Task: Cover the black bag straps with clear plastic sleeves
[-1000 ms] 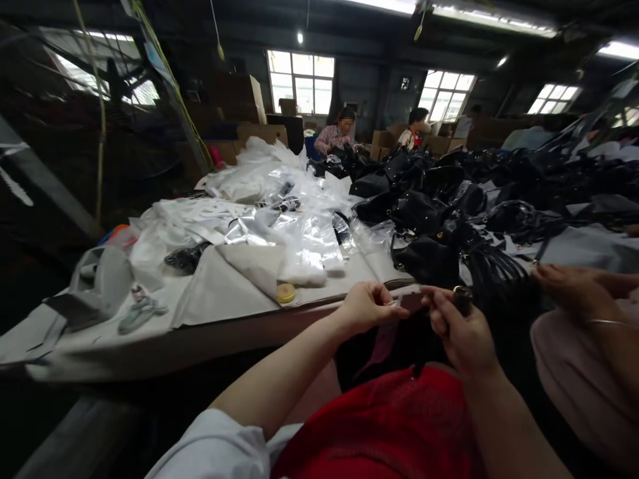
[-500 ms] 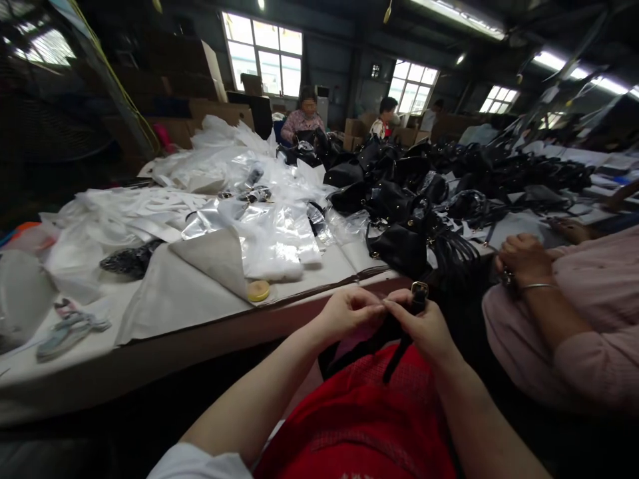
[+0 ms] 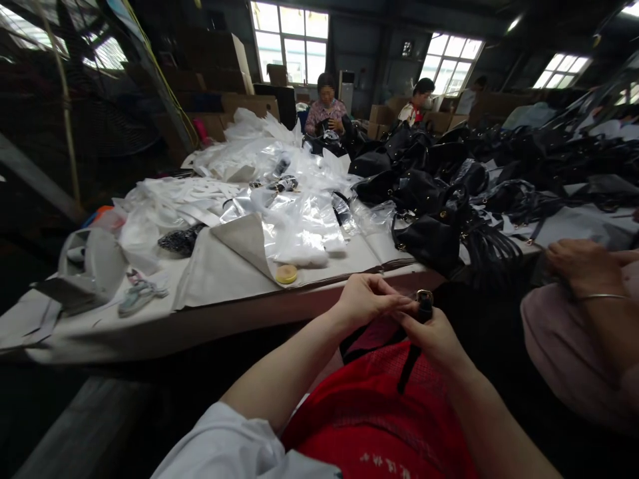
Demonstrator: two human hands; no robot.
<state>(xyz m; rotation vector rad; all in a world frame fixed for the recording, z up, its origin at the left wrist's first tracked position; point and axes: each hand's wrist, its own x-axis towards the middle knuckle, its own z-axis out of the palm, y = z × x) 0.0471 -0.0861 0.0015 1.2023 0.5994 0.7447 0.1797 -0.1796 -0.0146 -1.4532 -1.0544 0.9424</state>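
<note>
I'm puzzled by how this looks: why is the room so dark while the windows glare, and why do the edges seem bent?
Head view: the windows are blown out white, the floor under the table is murky, the wide lens bows the edges, and the hands and black strap stay fairly sharp.

Bare table edge (image 3: 319, 293) ahead; black bags (image 3: 429, 236) crowd right.
</note>
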